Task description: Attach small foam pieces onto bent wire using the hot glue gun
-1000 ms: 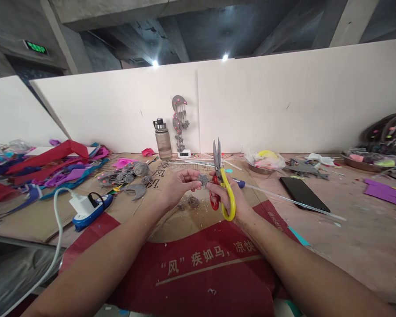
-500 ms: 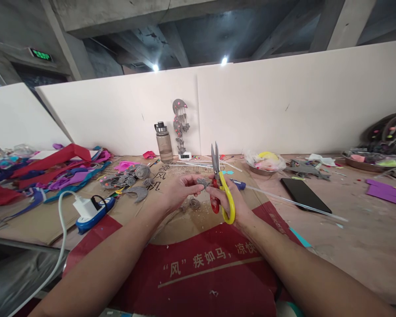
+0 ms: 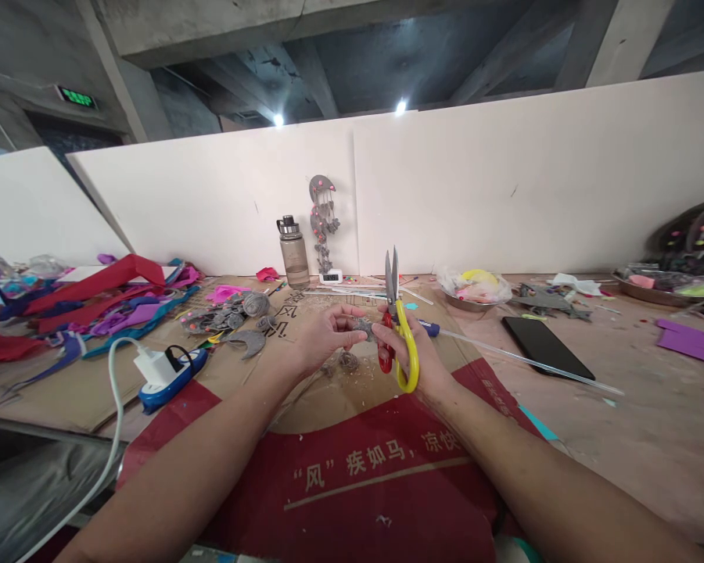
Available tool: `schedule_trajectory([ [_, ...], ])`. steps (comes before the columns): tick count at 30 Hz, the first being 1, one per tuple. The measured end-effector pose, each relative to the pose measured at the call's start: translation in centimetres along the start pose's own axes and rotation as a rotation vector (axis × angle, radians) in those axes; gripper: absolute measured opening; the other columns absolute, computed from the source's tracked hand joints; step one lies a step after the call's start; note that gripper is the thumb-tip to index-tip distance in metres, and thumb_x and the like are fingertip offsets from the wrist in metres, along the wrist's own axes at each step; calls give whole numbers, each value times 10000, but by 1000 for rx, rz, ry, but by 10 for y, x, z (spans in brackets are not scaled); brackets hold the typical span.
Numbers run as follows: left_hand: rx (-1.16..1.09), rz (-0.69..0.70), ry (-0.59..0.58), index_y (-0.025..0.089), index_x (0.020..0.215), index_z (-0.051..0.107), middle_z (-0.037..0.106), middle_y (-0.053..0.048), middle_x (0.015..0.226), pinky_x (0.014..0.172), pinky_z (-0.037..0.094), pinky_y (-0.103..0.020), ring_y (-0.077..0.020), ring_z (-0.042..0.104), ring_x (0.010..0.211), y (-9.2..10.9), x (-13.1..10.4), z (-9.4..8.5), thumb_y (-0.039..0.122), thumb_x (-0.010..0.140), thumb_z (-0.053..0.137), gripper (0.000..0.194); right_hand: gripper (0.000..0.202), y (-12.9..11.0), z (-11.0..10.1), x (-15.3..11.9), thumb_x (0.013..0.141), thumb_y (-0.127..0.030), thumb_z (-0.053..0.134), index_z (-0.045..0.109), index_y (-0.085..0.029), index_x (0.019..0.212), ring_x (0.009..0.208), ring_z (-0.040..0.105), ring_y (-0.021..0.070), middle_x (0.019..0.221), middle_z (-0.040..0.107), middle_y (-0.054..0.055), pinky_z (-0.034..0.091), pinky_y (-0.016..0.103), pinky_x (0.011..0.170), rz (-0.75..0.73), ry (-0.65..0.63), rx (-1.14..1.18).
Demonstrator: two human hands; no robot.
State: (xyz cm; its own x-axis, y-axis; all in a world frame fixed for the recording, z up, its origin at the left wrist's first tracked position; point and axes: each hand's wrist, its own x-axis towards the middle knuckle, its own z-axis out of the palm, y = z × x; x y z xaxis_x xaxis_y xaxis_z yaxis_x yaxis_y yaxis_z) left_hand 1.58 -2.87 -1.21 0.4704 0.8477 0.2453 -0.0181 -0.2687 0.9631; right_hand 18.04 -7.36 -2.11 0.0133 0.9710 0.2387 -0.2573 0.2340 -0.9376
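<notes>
Between my hands is a small grey felt piece (image 3: pixel 362 327), its exact shape hard to make out. My left hand (image 3: pixel 328 338) pinches it from the left with thumb and fingers. My right hand (image 3: pixel 414 350) carries scissors (image 3: pixel 407 344) with one red and one yellow handle, blades pointing up and slightly parted; its fingertips also touch the felt piece. Just below lies a small grey coiled felt bit (image 3: pixel 348 360) among pale scraps on the cardboard (image 3: pixel 293 403). Further left rest a grey felt crescent (image 3: pixel 246 342) and a heap of grey felt pieces (image 3: pixel 226 313).
A water bottle (image 3: pixel 294 254) and small digital clock (image 3: pixel 331 277) stand at the back, near a hanging felt ornament (image 3: pixel 322 211). A phone (image 3: pixel 545 348), clear stick (image 3: pixel 533 363) and bowl (image 3: pixel 475 289) lie right. A blue power strip (image 3: pixel 173 381) and coloured felt (image 3: pixel 111 297) are left.
The scissors have turned a little and their blades now stand further apart. Both hands stay close together around the grey felt piece. The whole view has shifted slightly.
</notes>
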Motion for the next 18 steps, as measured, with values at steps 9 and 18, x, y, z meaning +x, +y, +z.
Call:
schedule_trajectory([
  [9, -63, 97, -88, 174, 1117, 646, 668, -42, 895, 679, 433, -240, -123, 584, 767, 4, -3, 2, 251, 670, 804, 480, 523, -3, -1, 0, 657, -423, 742, 468, -231, 1059, 398, 417, 55, 647, 488, -105, 380, 199, 348, -18, -23, 2],
  [18, -28, 121, -160, 180, 1010, 704, 698, -60, 946, 772, 464, -303, -176, 631, 829, 4, -2, 1, 283, 683, 795, 354, 498, -4, 0, -1, 691, -442, 709, 456, -221, 1058, 386, 417, 74, 536, 455, -118, 395, 203, 366, -16, -84, 5],
])
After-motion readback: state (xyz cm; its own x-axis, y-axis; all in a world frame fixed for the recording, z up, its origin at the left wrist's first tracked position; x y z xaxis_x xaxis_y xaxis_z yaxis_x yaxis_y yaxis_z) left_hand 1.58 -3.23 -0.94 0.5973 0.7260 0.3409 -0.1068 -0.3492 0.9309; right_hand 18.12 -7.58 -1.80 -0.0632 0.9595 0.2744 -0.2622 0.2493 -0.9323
